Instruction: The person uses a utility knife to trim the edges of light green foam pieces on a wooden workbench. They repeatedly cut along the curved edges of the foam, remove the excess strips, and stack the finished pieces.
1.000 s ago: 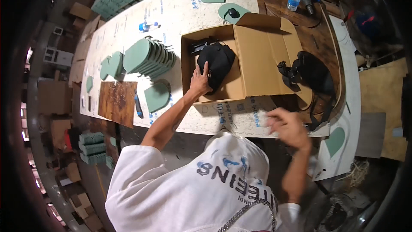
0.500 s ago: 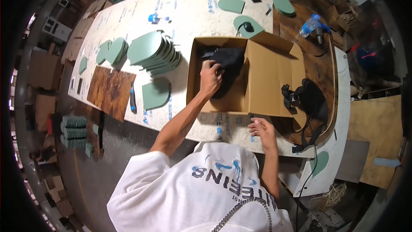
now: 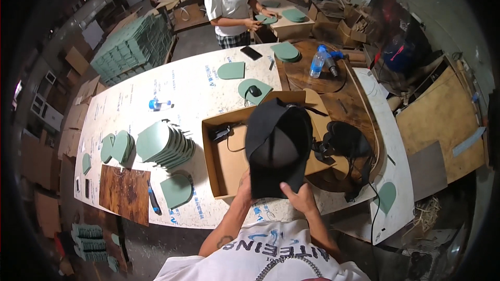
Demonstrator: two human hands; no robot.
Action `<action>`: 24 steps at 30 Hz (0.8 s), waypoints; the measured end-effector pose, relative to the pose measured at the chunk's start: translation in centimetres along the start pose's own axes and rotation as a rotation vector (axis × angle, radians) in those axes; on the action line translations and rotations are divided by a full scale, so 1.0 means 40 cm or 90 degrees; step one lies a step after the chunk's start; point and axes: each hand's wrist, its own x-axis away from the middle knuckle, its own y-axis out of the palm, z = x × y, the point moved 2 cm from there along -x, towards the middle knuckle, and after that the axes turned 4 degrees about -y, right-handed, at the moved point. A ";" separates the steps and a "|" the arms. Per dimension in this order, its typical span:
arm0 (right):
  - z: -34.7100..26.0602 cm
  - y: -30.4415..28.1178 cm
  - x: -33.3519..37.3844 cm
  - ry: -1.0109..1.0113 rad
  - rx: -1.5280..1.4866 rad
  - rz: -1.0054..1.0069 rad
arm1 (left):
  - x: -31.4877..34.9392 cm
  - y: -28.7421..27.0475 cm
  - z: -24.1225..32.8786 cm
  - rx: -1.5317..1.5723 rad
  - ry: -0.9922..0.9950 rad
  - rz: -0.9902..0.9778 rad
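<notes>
Both my hands hold a black cap (image 3: 273, 148) by its brim, over the front of an open cardboard box (image 3: 214, 169). My left hand (image 3: 244, 186) grips the brim's left edge, its fingers partly hidden behind the cap. On the right edge, my right hand (image 3: 300, 198) has its thumb on top and its fingers underneath. The hollow inside of the cap faces me. In the box lies a small black device with a cord (image 3: 221, 133). Just right of the box is a bundle of black straps and padding (image 3: 346, 140) with a cable trailing off it.
Stacked green rounded panels (image 3: 164, 143) and a blue-handled cutter (image 3: 153, 198) lie to the left on the white table (image 3: 182, 86). A black mouse (image 3: 253, 91) sits on a green panel behind the box. Bottles (image 3: 317, 62) stand at back right. Beyond the table, a person (image 3: 229, 8) handles green panels.
The cap has come up out of the box toward me. My right hand, free before, now holds it along with my left. The view has tilted up, bringing the person beyond the table into sight.
</notes>
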 end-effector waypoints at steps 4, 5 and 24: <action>0.021 -0.031 0.025 -0.109 0.318 0.300 | 0.102 0.086 0.162 -0.154 0.230 -0.002; -0.007 -0.023 0.038 -0.160 0.305 0.355 | 0.145 0.147 0.203 -0.237 0.191 -0.101; 0.014 -0.040 0.095 -0.212 0.221 0.346 | 0.616 0.602 0.721 -1.055 -0.146 -0.588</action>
